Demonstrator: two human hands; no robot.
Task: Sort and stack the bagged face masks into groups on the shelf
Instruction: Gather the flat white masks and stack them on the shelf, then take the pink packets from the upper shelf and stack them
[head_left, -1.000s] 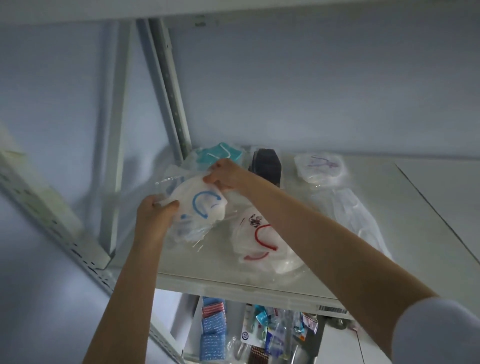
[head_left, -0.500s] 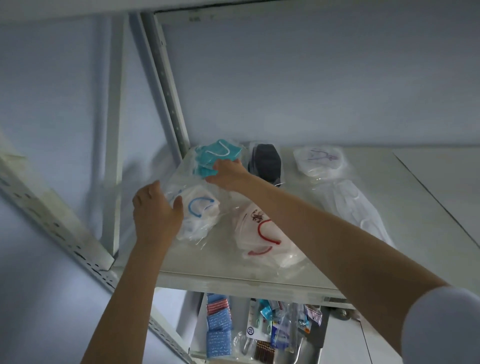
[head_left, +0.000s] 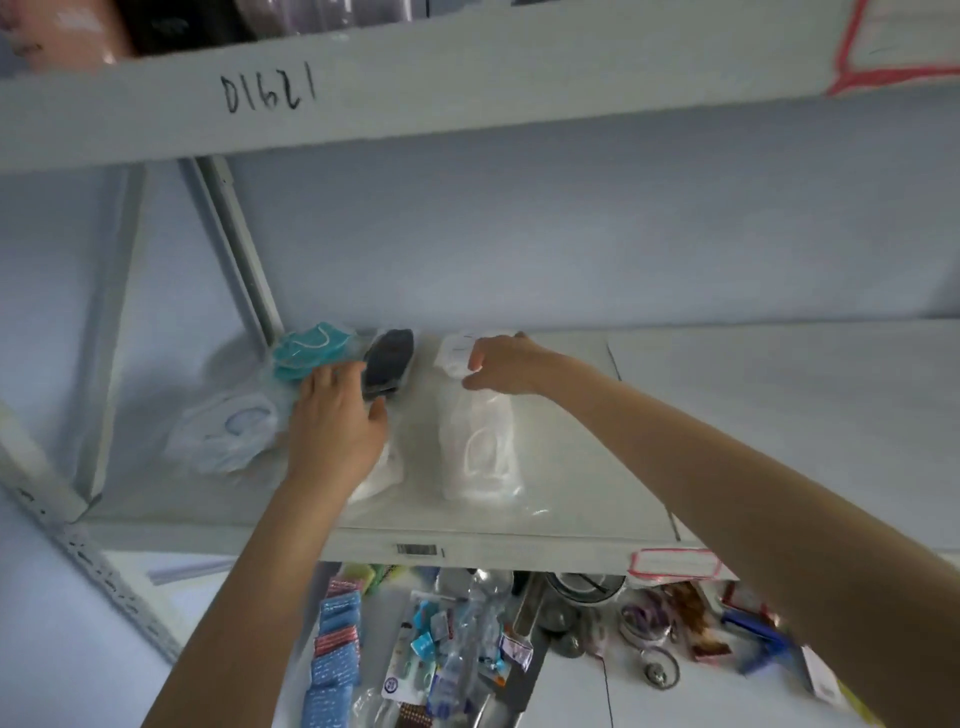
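Teal masks (head_left: 310, 347), black mask (head_left: 390, 361) at shelf (head_left: 582, 467) rear; blue-loop mask (head_left: 228, 431) left. My left hand (head_left: 337, 415), fingers straight, presses bagged white mask (head_left: 382, 474); my right hand (head_left: 501, 364) pinches rear white mask (head_left: 453, 353).

At centre frame, on the shelf (head_left: 571, 457): far left, left mask (head_left: 223, 431); behind it, in the corner by the post (head_left: 239, 249), corner mask (head_left: 306, 348); just right of that, rear mask (head_left: 389, 364). Under the left hand (head_left: 332, 421), middle mask (head_left: 382, 475). Right of it, apart, front mask (head_left: 480, 452); behind that, back mask (head_left: 452, 353), gripped by the right hand (head_left: 504, 364). Below the shelf, clutter (head_left: 441, 649); above, upper shelf (head_left: 467, 78).
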